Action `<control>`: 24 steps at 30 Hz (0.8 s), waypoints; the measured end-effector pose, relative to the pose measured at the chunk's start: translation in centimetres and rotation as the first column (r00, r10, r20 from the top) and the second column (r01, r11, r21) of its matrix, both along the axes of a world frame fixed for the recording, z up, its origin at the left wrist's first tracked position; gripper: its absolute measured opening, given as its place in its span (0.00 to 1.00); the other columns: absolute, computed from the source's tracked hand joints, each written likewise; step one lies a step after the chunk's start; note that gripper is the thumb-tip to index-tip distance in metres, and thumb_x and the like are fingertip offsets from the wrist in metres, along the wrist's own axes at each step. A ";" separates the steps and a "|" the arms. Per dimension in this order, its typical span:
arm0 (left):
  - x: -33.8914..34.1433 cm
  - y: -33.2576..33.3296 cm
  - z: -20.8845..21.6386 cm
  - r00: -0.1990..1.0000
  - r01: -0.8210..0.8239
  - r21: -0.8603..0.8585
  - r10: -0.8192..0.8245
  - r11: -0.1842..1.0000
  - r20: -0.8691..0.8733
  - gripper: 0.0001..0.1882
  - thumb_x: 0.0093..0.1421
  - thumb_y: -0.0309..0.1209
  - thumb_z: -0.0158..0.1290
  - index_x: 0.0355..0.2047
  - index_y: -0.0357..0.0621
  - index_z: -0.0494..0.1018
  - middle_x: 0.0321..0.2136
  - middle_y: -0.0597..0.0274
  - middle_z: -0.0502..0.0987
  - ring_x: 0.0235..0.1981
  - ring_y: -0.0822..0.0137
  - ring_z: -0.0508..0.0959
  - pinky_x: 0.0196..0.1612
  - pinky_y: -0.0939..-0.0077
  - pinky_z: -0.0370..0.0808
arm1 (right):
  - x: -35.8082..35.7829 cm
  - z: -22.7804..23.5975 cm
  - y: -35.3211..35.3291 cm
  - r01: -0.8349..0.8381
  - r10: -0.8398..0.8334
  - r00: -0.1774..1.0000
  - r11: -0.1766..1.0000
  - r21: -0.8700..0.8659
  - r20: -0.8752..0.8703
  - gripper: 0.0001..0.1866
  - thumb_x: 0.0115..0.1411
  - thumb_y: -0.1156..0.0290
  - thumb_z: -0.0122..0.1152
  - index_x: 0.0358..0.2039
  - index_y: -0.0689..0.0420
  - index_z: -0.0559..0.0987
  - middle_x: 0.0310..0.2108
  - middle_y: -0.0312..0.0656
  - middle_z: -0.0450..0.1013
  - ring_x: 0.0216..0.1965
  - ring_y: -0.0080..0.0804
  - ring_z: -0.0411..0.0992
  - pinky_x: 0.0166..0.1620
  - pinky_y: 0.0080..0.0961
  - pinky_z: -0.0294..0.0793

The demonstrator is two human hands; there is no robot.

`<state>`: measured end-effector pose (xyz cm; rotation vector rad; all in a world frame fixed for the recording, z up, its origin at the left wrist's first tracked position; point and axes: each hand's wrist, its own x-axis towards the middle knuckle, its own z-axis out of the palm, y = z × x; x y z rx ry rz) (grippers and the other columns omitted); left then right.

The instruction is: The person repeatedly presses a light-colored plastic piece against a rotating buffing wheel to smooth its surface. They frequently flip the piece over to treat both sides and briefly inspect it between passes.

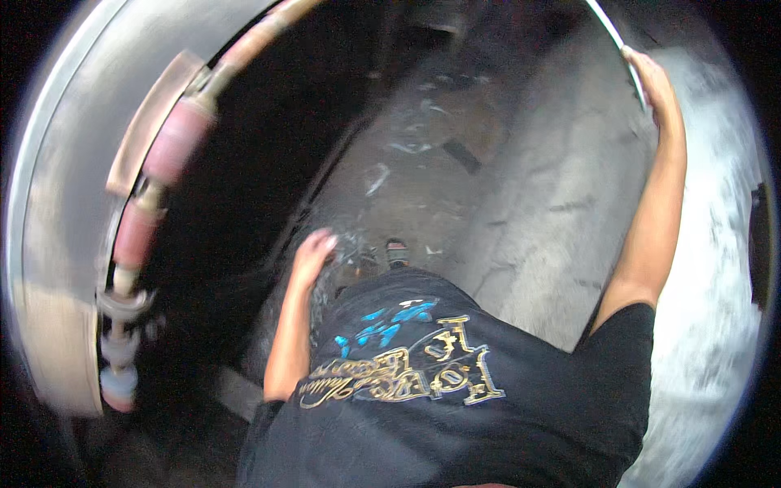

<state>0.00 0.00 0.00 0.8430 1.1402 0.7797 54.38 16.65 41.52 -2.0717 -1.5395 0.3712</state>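
My right hand (648,80), raised at the upper right, is closed around a long, thin white strip or rod (612,28) that runs up past the top edge of the view. Its lower end shows just below my fingers; what it is made of cannot be made out. My left hand (314,252) hangs low beside my body over the floor, smeared by motion. Nothing shows in it, and its fingers are too blurred to read. A pale sloping surface (561,163) lies between my body and my right arm.
A row of pink cylinders (181,140) lines the edge of a light metal surface (49,220) on the left, above a dark gap. Clear scraps (377,177) litter the grey floor (439,195). A bright white, streaked surface (716,203) stands right of my arm.
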 end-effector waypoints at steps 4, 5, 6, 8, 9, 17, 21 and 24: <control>0.9 1.0 7.9 0.765 -0.297 0.088 0.182 0.951 0.617 0.43 0.63 0.43 0.59 0.70 0.40 0.49 0.61 0.43 0.67 0.60 0.51 0.71 0.61 0.52 0.70 | -18.4 -12.5 0.0 -0.731 0.550 0.539 0.682 -0.030 -0.639 0.17 0.59 0.59 0.63 0.42 0.58 0.81 0.37 0.37 0.78 0.37 0.27 0.75 0.41 0.26 0.76; 1.0 1.5 9.3 0.621 -0.384 0.078 0.195 0.920 0.759 0.38 0.63 0.42 0.59 0.67 0.43 0.56 0.60 0.47 0.69 0.59 0.53 0.71 0.62 0.50 0.68 | -22.4 -15.4 -1.2 -0.792 0.454 0.409 0.607 -0.061 -0.791 0.16 0.60 0.61 0.62 0.43 0.59 0.81 0.37 0.40 0.79 0.36 0.27 0.76 0.41 0.27 0.77; 0.6 1.8 10.2 0.605 -0.475 0.079 0.260 0.876 0.752 0.34 0.63 0.40 0.58 0.65 0.44 0.59 0.58 0.50 0.71 0.58 0.54 0.72 0.61 0.50 0.69 | -25.8 -17.6 -2.1 -0.873 0.321 0.333 0.460 -0.162 -0.886 0.21 0.60 0.60 0.60 0.46 0.64 0.79 0.41 0.47 0.79 0.38 0.38 0.80 0.40 0.33 0.81; -0.3 2.0 11.2 0.571 -0.621 0.126 0.337 0.773 0.749 0.27 0.63 0.37 0.58 0.59 0.44 0.65 0.54 0.54 0.74 0.56 0.56 0.74 0.59 0.51 0.71 | -30.2 -20.3 -3.1 -0.877 -0.031 0.341 0.350 -0.330 -0.940 0.29 0.66 0.53 0.57 0.55 0.66 0.74 0.46 0.51 0.78 0.42 0.43 0.80 0.40 0.36 0.83; -1.5 1.8 10.9 0.566 -0.682 0.147 0.390 0.716 0.726 0.23 0.63 0.35 0.57 0.57 0.44 0.67 0.52 0.56 0.75 0.54 0.57 0.75 0.57 0.53 0.73 | -32.0 -21.1 -3.2 -0.892 -0.138 0.263 0.343 -0.295 -0.955 0.33 0.65 0.50 0.59 0.57 0.66 0.71 0.45 0.50 0.78 0.41 0.42 0.80 0.42 0.38 0.84; -8.8 1.6 7.3 0.086 -0.858 -0.227 0.565 0.460 0.820 0.15 0.70 0.32 0.45 0.53 0.37 0.68 0.47 0.52 0.77 0.47 0.57 0.79 0.51 0.60 0.77 | -43.9 -18.7 -3.7 -0.969 0.920 0.225 0.246 0.026 -0.320 0.23 0.58 0.51 0.59 0.32 0.62 0.81 0.29 0.54 0.78 0.33 0.47 0.79 0.39 0.39 0.76; -13.3 2.8 7.6 -0.105 -0.791 -0.387 0.518 0.474 0.849 0.13 0.69 0.29 0.45 0.50 0.36 0.71 0.49 0.49 0.76 0.51 0.54 0.76 0.54 0.59 0.75 | -49.7 -16.3 -4.0 -0.957 0.957 0.290 0.290 0.025 -0.021 0.22 0.59 0.52 0.60 0.34 0.62 0.82 0.25 0.51 0.78 0.30 0.40 0.80 0.36 0.35 0.75; -14.6 4.3 9.4 -0.120 -0.805 -0.420 0.578 0.419 0.807 0.12 0.65 0.27 0.50 0.48 0.39 0.75 0.48 0.53 0.78 0.51 0.54 0.76 0.54 0.59 0.76 | -51.2 -14.8 -4.8 -0.952 0.946 0.304 0.298 0.064 0.117 0.22 0.59 0.53 0.59 0.34 0.63 0.82 0.27 0.53 0.78 0.31 0.46 0.80 0.37 0.36 0.76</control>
